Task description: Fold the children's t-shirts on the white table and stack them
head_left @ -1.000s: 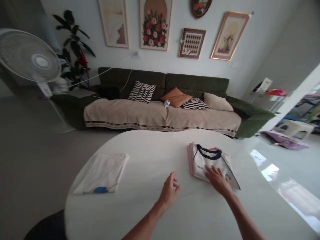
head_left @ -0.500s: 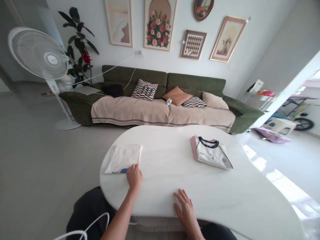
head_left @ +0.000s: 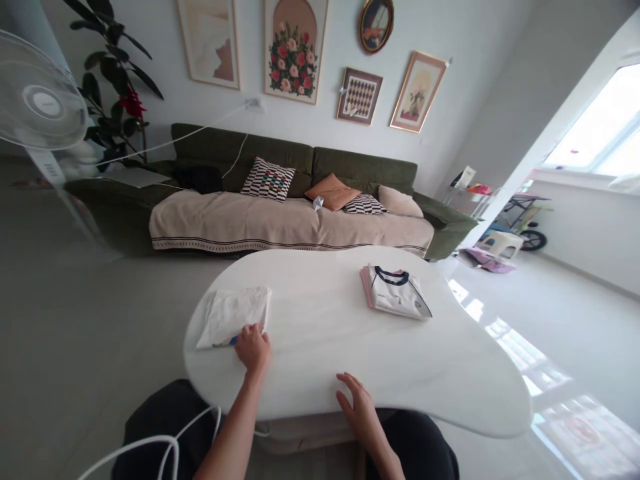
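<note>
A folded white garment (head_left: 237, 307) with a blue patch along its near edge lies at the left of the white table (head_left: 320, 333). My left hand (head_left: 253, 347) is on its near right corner, fingers curled over the cloth; the fingertips are partly hidden. Close to the table's front edge, my right hand (head_left: 361, 408) has its fingers apart and holds nothing. Farther back on the right lies a folded white shirt (head_left: 400, 297) with a dark navy collar. Pink cloth (head_left: 367, 287) shows from beneath that shirt.
Beyond the table stands a green sofa (head_left: 280, 150) with a beige cover (head_left: 225, 220) and several cushions. A standing fan (head_left: 43, 100) is at far left. Near my left leg loops a white cable (head_left: 150, 440). The table's front edge curves outward at right.
The camera view has turned to the right, bringing a window into sight. My left hand stays at the garment's corner; my right hand remains near the front edge, fingers slightly more bent.
</note>
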Demonstrator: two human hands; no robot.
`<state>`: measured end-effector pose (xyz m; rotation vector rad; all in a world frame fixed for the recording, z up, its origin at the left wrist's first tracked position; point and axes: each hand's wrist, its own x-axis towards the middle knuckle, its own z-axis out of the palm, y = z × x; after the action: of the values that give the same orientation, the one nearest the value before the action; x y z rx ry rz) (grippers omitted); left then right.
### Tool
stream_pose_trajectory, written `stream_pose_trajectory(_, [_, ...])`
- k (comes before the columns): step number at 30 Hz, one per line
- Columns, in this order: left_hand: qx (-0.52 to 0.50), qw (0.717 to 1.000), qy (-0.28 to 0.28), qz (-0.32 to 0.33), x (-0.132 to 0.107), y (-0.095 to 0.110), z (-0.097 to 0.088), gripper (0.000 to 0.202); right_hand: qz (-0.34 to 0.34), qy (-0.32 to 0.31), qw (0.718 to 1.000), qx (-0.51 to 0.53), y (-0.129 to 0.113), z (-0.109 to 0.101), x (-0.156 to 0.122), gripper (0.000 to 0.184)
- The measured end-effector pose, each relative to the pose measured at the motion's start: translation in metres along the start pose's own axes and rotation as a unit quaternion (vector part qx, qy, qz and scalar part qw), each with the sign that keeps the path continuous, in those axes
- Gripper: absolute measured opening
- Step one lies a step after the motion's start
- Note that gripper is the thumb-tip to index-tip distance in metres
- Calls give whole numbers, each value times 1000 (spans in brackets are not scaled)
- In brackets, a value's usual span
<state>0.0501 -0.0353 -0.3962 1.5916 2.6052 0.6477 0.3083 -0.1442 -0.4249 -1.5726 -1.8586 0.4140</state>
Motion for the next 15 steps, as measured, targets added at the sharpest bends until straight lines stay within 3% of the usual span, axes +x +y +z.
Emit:
stream_pose_trajectory(4, [-7,999,-35,-1,2,8,1,23,11,4,1000,13,-1,6,-4,30])
stream_pose_trajectory(7, [-26,996,-69,51,-35,28,-1,20,13,3,998,60,-4,8,2,31])
stream_pose_trajectory(9, [-77,978,-136,136,-73,43,-6,19,32,4,994,101,-4,10,10,34])
stream_pose_trajectory(11, [-161,924,-255,233,-111,53,-17,17,68,18,989,131,0,11,20,39])
stream_pose_trajectory(13, [-234,831,-399,310,-139,57,-30,19,99,47,986,127,7,10,32,43])
stream_pose_trajectory(15, [-283,741,-493,359,-150,57,-44,24,117,67,988,76,14,5,46,45])
